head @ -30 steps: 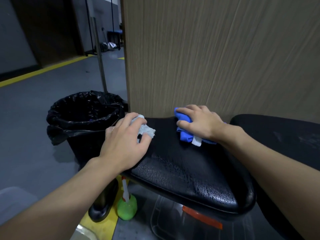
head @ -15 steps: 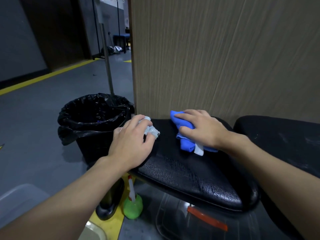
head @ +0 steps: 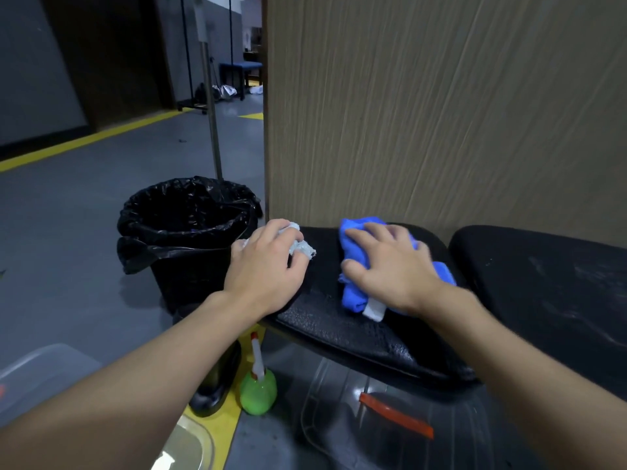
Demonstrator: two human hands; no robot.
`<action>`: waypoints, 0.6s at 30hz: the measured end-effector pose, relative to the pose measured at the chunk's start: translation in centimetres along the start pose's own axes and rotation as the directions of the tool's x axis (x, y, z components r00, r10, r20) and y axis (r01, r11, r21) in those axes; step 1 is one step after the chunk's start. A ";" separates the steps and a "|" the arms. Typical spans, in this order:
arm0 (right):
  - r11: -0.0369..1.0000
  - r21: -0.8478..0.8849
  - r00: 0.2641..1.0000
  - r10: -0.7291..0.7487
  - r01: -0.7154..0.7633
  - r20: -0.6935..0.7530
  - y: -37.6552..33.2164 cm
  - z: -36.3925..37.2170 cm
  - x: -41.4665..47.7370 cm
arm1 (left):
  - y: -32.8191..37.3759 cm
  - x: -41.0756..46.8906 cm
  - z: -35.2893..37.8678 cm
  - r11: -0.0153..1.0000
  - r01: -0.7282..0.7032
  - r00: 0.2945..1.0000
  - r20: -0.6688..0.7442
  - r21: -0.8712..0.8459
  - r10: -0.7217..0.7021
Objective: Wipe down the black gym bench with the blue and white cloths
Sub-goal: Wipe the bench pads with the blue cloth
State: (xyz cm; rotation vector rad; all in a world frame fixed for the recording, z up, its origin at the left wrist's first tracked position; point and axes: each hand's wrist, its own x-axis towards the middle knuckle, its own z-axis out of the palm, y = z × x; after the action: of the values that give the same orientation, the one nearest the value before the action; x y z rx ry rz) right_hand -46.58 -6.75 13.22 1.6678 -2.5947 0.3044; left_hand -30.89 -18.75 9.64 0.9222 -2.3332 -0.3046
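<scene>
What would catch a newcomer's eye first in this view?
The bright blue cloth stands out most, pressed flat under the right hand on the black bench. Just left of it, the left hand holds a bunched white cloth at the bench's edge. Beyond that edge stands a black-lined bin, with a green bottle on the floor below.

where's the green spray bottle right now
The green spray bottle sits on the floor, low left of centre in the head view, below the left end of the black bench.
</scene>
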 end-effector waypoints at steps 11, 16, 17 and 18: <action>0.995 0.060 0.996 -0.075 0.078 -0.053 0.5 -0.4 -3.8 | -0.1 -0.1 -0.2 0.999 -0.003 1.000 0.009 -0.045 0.003; 0.994 0.063 0.993 0.089 -0.084 -0.080 4.3 -1.4 -7.0 | -0.2 -0.3 -0.4 0.998 -0.006 0.999 0.033 -0.067 0.009; 0.992 0.055 0.989 0.116 -0.111 -0.094 4.3 -1.2 -7.5 | -0.1 -0.3 -0.5 0.997 -0.012 0.999 0.042 -0.075 0.015; 0.990 0.038 0.984 0.139 -0.135 -0.115 4.1 -1.0 -7.8 | -0.1 -0.4 -0.7 0.996 -0.021 0.998 0.056 -0.082 0.026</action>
State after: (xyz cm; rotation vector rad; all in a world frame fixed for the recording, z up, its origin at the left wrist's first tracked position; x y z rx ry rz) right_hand -47.05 2.09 12.50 1.4346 -2.6341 0.4352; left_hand -30.21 -18.55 9.99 0.8565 -2.3638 -0.4178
